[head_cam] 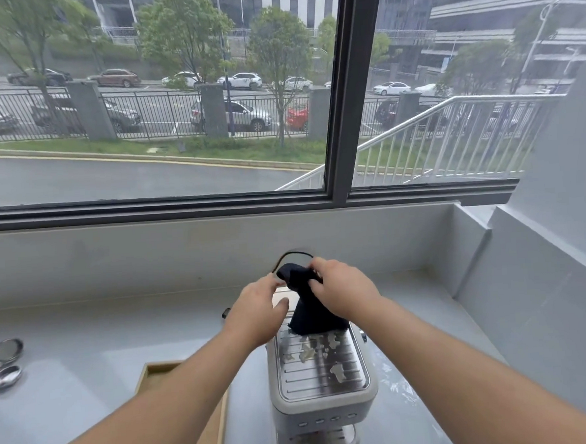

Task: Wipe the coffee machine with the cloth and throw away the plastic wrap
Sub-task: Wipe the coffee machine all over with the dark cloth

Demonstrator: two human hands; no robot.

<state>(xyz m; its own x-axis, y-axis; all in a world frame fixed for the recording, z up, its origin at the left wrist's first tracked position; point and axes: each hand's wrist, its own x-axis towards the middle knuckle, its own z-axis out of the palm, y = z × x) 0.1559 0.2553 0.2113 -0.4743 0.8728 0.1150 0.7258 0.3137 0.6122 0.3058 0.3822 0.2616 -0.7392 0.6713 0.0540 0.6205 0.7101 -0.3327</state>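
A white coffee machine (324,396) stands on the grey counter in front of me, its ribbed metal top (323,367) spotted with pale smears. Above its back end hangs a dark navy cloth (312,311). My right hand (342,292) pinches the cloth's upper part. My left hand (257,313) is at the cloth's left edge with fingers spread, touching it near the top. Clear plastic wrap (402,383) lies crumpled on the counter just right of the machine.
A wooden tray (215,429) lies left of the machine, partly under my left forearm. A metal strainer (7,351) and a spoon (6,376) sit at the far left. A black cable (295,254) loops behind the machine against the counter's back wall.
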